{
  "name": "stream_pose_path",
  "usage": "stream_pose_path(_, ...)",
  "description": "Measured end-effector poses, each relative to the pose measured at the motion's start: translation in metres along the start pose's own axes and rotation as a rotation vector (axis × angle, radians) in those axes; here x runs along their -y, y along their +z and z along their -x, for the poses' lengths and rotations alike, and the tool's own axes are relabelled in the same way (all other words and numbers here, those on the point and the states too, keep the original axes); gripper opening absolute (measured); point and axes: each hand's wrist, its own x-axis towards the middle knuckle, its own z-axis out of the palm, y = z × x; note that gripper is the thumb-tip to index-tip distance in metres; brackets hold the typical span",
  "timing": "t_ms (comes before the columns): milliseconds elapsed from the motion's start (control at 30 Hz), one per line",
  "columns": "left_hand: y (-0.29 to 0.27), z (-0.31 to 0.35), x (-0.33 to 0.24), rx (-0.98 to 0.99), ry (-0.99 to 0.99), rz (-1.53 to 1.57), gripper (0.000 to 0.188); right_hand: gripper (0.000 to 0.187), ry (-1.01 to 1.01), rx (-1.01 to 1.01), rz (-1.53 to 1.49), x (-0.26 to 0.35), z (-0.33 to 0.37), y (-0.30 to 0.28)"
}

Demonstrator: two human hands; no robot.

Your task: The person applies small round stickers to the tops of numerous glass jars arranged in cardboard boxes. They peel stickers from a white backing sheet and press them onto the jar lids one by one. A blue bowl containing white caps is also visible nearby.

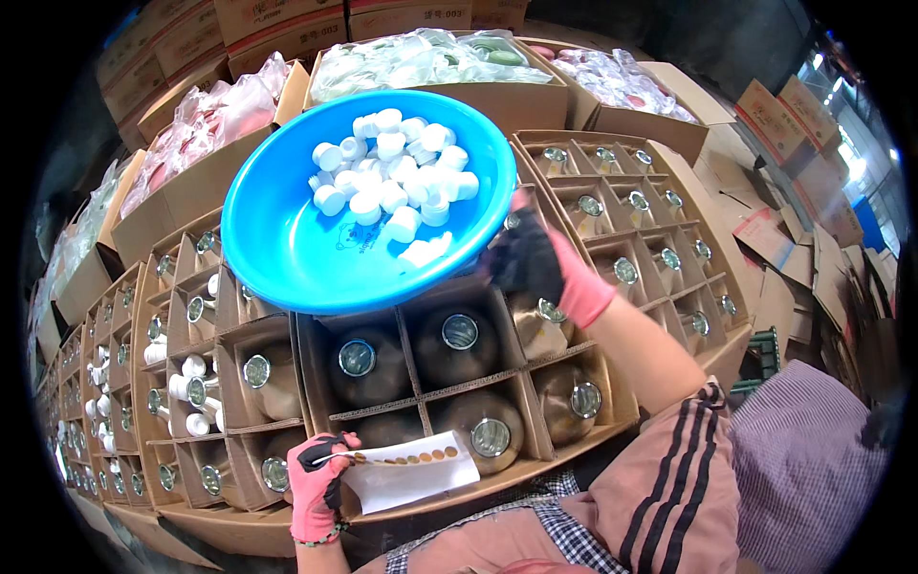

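My left hand (320, 483), in a pink and black glove, pinches a white sticker sheet (406, 488) by its left end. A row of small round gold stickers runs along the sheet's upper edge. My right hand (535, 253), gloved alike, is at the right rim of a large blue basin (277, 230); its fingers are blurred and partly hidden, so I cannot tell whether they grip the rim. White plastic caps (392, 172) are heaped in the basin, which rests over a divided carton (478, 385) of glass bottles (459, 349).
More divided cartons of bottles (622, 273) stand left and right, some cells on the left holding white pieces (196, 392). Behind are open boxes of bagged goods (430, 62) and stacked cartons (287, 29). Flattened cardboard (822, 277) and a checked cloth (803, 459) lie at right.
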Motion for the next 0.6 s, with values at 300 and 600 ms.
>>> stream_pose_path(300,-0.004,0.009,0.005,0.111,0.072,-0.190,0.011,0.036,0.011,-0.118,-0.215,-0.044,-0.003,0.078)
stream_pose_path(600,-0.026,0.034,0.010,0.190,0.224,-0.129,0.011,0.057,-0.274,0.081,-0.168,-0.019,0.110,0.019)
